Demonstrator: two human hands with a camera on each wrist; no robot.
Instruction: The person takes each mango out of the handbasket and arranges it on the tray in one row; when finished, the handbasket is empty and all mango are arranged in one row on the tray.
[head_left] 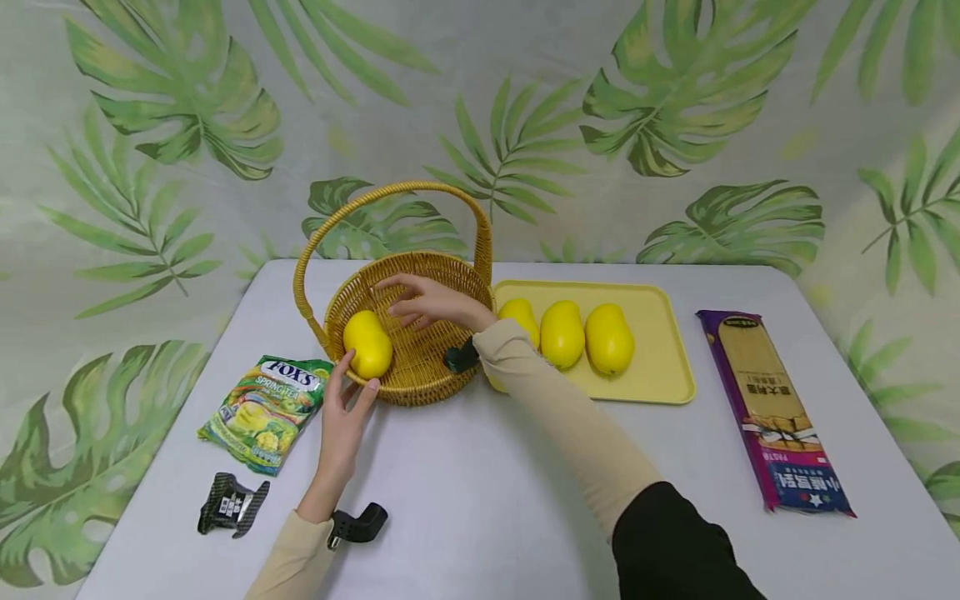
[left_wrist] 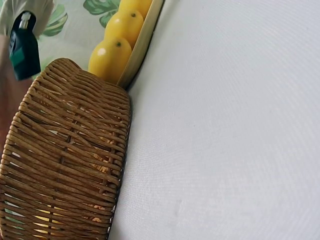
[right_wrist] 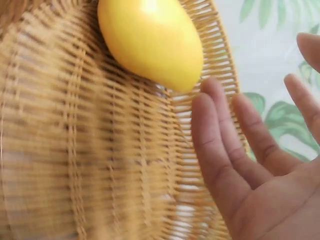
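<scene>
A yellow mango lies at the left side inside a wicker basket with a tall arched handle. My left hand touches the basket's front left rim beside that mango, its fingers spread and fairly straight. Over the basket's inside reaches my right hand, holding nothing. In the right wrist view, the right hand has its fingers extended close to the narrow end of the mango, apparently without gripping it. The left wrist view shows the basket's woven outside, with the left hand out of sight.
A yellow tray holding several more mangoes stands right of the basket, partly behind my right arm. To the left lie a green candy bag and a small black package. A long pasta pack lies far right.
</scene>
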